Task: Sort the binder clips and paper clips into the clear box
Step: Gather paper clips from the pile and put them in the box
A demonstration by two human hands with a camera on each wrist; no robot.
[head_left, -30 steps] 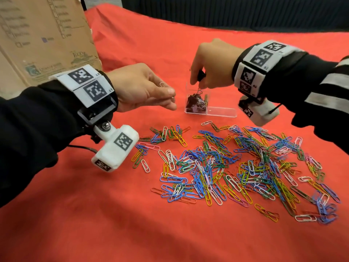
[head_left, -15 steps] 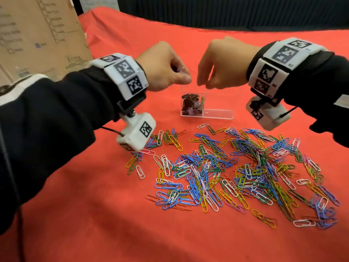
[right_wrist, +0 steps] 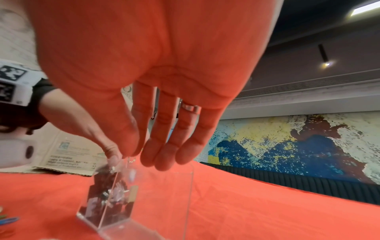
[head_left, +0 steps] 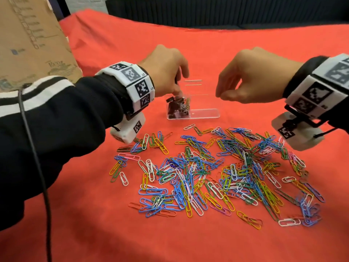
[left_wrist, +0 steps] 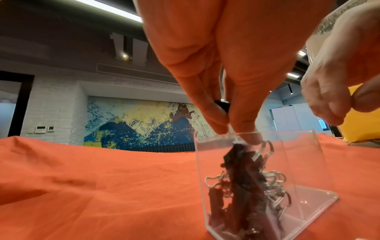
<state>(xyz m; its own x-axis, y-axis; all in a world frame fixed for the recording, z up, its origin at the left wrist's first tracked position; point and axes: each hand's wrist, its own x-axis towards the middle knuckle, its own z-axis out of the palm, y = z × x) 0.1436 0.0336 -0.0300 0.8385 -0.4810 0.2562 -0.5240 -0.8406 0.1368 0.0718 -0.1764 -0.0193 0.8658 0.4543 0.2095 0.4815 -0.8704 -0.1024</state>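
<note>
Right under both hands lies the big red cloth [head_left: 226, 53] that covers the bench. Off to the left of the left hand leans a brown cardboard sheet [head_left: 28, 44].

Below both hands, nearer the person, lies the wide heap of paper clips [head_left: 217, 176] in many colours, spread flat on the cloth. None of them show inside the box.

Between the two hands stands the clear box [head_left: 192, 103]. It has two parts. The part under the left hand holds a pile of black binder clips [head_left: 177, 108] with silver wire handles. The part nearer the right hand looks bare.

The left hand [head_left: 166, 72] reaches down over the full part of the box. Its grip is pinched on a small binder clip [left_wrist: 223, 105], thumb and finger pressing it, and the fingertips [left_wrist: 246, 134] sit right at the box's top edge.

The right hand [head_left: 253, 76] hangs just to the right of the box, a bit above it. Its grip is loose and holds nothing; the fingers [right_wrist: 164, 146] point down, close together. A ring [right_wrist: 190, 108] sits on one finger.
</note>
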